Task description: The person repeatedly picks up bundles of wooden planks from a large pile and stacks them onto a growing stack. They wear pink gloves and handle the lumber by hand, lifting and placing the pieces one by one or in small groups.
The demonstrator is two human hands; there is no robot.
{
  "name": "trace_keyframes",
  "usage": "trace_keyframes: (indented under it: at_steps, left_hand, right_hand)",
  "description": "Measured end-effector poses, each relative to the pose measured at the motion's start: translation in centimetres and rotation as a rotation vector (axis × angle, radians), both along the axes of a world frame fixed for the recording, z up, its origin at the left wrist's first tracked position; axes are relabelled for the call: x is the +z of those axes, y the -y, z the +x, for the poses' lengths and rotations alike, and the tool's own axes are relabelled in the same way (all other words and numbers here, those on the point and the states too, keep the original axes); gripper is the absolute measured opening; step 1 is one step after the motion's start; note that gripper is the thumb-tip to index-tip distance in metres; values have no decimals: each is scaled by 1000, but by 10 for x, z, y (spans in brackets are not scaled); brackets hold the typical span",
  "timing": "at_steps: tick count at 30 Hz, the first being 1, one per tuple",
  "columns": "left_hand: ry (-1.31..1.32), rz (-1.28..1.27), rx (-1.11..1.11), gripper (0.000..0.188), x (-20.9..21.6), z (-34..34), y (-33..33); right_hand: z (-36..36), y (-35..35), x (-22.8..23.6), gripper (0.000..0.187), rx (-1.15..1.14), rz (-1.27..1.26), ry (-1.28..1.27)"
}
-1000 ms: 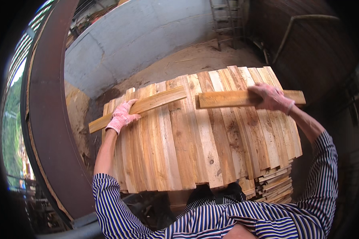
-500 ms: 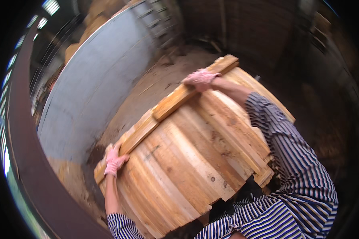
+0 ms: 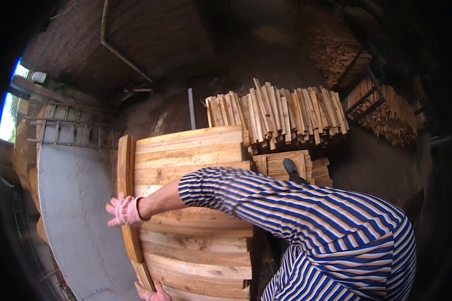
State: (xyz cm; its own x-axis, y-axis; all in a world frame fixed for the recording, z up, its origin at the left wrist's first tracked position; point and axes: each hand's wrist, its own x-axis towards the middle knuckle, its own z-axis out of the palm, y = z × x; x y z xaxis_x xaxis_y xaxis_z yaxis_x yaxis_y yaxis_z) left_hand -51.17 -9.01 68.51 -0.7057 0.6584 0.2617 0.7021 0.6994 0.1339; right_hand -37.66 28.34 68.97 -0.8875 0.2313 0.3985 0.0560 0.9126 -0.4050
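Note:
A stack of pale sawn boards (image 3: 196, 246) lies in front of me, with a narrow wooden strip (image 3: 131, 240) running across the board ends on its left side. My right hand (image 3: 125, 210), in a pink knitted glove, rests over this strip with the fingers spread and pointing past its outer edge. At the bottom of the picture my left hand (image 3: 154, 294), gloved alike, straddles the strip's near end, thumb and fingers on either side. The frame edge cuts most of that hand off. My right arm, in a striped sleeve, hides part of the boards.
A grey panel (image 3: 80, 200) stands left of the stack, with a metal ladder-like frame (image 3: 75, 128) beyond it. Bundled wooden sticks (image 3: 286, 113) are piled at the far side, above a lower board stack (image 3: 276, 165). More wood (image 3: 386, 113) lies far right; a pipe (image 3: 118, 52) runs along the brick wall.
The view has swung round, so the strip now runs up the left side and the stick piles show. My right hand's fingers have spread; my left hand has moved to the lower edge.

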Motion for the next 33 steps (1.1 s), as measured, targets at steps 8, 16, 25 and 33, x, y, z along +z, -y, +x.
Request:
trace_keyframes:
  at_steps: [8,16,25,33]
  left_hand:
    - [1417,230,-806,65,27,375,-206]
    - [1515,-357,-291,57,-237,555,-354]
    - [1313,-787,-410,59,-540,581,-440]
    - [1258,-718,-455,60,-794,587,-560]
  right_hand:
    - [313,-152,-31,70,-421,58,-599]
    - [616,-116,-280,76,-1397,-1020,526]
    - [660,-11,-418,78,-1525,-1482,508]
    - [696,-46,-612,85,-1558,-1528,514]
